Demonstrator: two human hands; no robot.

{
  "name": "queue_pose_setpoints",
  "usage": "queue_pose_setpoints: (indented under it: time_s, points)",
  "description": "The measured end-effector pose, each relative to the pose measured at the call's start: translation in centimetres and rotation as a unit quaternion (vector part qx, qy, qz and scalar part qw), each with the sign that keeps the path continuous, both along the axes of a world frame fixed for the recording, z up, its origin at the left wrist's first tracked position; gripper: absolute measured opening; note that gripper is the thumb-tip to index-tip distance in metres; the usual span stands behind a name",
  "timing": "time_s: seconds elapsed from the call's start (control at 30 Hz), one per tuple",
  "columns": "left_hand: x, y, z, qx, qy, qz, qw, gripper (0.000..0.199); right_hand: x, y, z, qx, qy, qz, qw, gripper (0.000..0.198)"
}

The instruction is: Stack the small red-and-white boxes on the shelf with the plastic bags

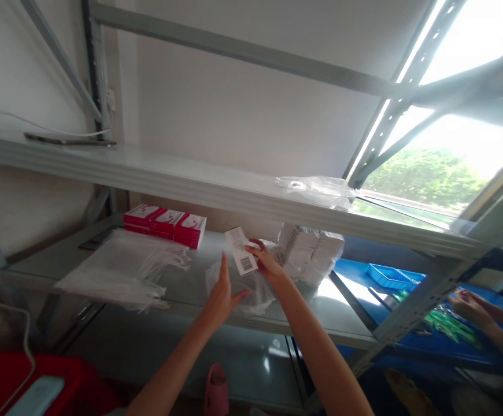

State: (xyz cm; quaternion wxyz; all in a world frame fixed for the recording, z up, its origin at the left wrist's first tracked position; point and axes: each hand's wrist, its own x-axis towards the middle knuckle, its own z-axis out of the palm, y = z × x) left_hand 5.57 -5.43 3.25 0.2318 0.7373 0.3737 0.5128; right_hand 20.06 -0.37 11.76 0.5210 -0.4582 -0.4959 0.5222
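Observation:
My right hand grips a small white box with a barcode above the middle shelf. My left hand is open, fingers up, touching a clear plastic bag that lies on the shelf just below the box. Right of my hands stands a wrapped stack of white boxes. Further left on the same shelf are three red and white boxes in a row and a pile of clear plastic bags.
An upper shelf carries a crumpled clear bag and a cable. Another person's hands work at the right over a blue table with a blue tray. A red stool is at bottom left.

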Motion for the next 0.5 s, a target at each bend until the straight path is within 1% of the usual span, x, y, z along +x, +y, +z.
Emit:
queue_pose_setpoints:
  time_s: [0.07, 0.13, 0.17, 0.23, 0.33, 0.37, 0.4, 0.43, 0.5]
  points:
    - [0.6, 0.3, 1.5, -0.042, -0.056, -0.001, 0.998, 0.106, -1.4, -0.6, 0.3, 0.002, -0.025, -0.027, 0.999, 0.055]
    - [0.6, 0.9, 2.9, -0.060, -0.102, 0.020, 0.993, 0.099, -2.1, -1.0, 0.3, 0.022, -0.034, -0.039, 0.998, 0.054]
    - [0.3, 1.2, 3.6, -0.064, -0.122, 0.025, 0.990, 0.094, -2.2, -1.1, 0.3, 0.045, -0.031, -0.032, 0.998, 0.055]
    - [-0.9, 1.8, 4.7, -0.084, -0.168, 0.005, 0.982, 0.088, -2.0, -1.1, -0.1, 0.115, -0.025, 0.000, 0.993, 0.066]
    - [-3.1, 3.1, 6.2, -0.158, -0.238, -0.080, 0.955, 0.083, -1.9, -0.3, -1.1, 0.235, -0.046, 0.052, 0.969, 0.096]
    - [-3.8, 3.7, 6.7, -0.179, -0.244, -0.109, 0.947, 0.079, -2.0, 0.2, -1.4, 0.263, -0.053, 0.056, 0.962, 0.101]
    - [-4.5, 4.5, 7.1, -0.193, -0.236, -0.134, 0.943, 0.075, -2.3, 0.9, -1.8, 0.281, -0.055, 0.052, 0.957, 0.101]
    - [-5.2, 5.5, 7.6, -0.201, -0.213, -0.149, 0.945, 0.071, -2.6, 1.7, -2.2, 0.286, -0.053, 0.040, 0.956, 0.097]
    - [-6.3, 8.2, 8.3, -0.198, -0.130, -0.154, 0.959, 0.065, -3.2, 3.6, -2.9, 0.272, -0.042, 0.008, 0.961, 0.084]
